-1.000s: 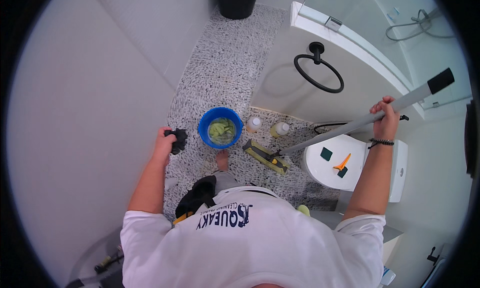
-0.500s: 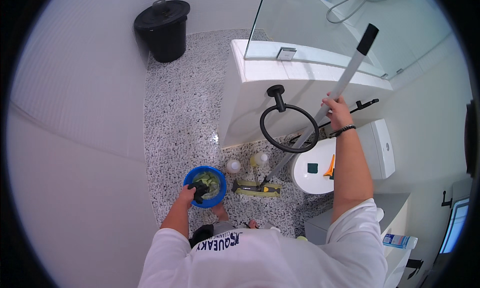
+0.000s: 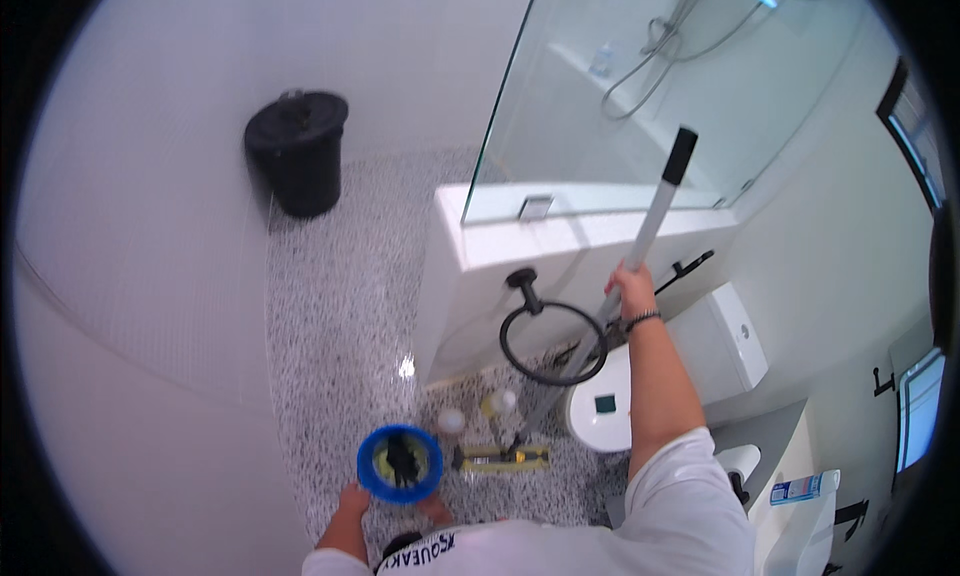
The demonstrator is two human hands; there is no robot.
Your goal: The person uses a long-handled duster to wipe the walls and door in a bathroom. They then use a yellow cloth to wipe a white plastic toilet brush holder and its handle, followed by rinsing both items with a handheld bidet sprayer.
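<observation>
Underfoot, the floor [image 3: 340, 306] is speckled grey-and-white terrazzo, running between plain white walls in a small bathroom. A black lidded bin [image 3: 298, 151] stands on it at the far wall, well apart from everything else. A glass screen [image 3: 640, 86] rises from a low white wall [image 3: 520, 251], with a shower hose behind it. A black towel ring [image 3: 550, 341] hangs on the near face of that wall. To the right sits a white toilet [image 3: 690, 366], lid down, with a small dark square on the lid.

The right hand [image 3: 630, 286] is closed around a grey pole [image 3: 650, 216] with a black tip, which leans up toward the glass; its lower end runs down past the ring to a yellow-and-black mop head [image 3: 500, 459] lying flat on the floor. The left hand [image 3: 352, 500] is at the near rim of a blue bucket [image 3: 400, 464]; whether its fingers grip the rim I cannot tell. A black cloth [image 3: 403, 458] and greenish liquid are in the bucket.

Just beyond the mop head stand two small bottles [image 3: 475, 413], pale with light caps, close beside the bucket. At lower right, a white bottle with a blue label [image 3: 800, 489] lies on a white ledge, near a toilet roll [image 3: 735, 463].
</observation>
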